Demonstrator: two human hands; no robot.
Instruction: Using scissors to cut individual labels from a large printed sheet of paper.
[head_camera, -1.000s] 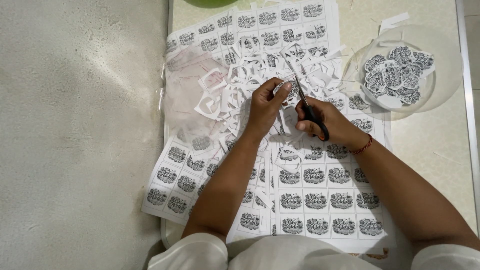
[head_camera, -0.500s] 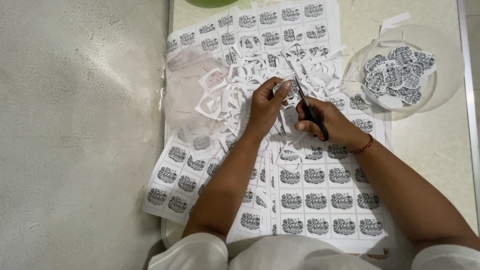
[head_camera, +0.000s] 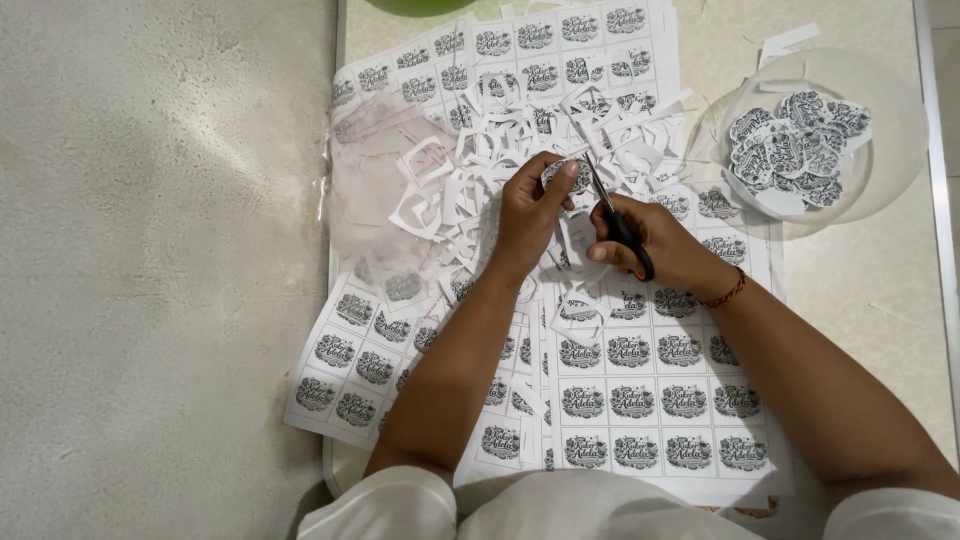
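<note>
My left hand pinches a small printed paper label between thumb and fingers. My right hand grips black-handled scissors, blades pointing up against the edge of that label. Both hands hover over a heap of white paper offcuts. Beneath lie sheets of printed labels in rows, black on white, spread over the tabletop. A red thread bracelet circles my right wrist.
A clear round dish at the upper right holds several cut-out labels. A clear plastic bag lies left of the offcuts. The pale table edge borders a grey textured floor. A green object peeks in at the top.
The hands stay in the same spot; the scissors and the label have shifted only slightly as the cut goes round the label.
</note>
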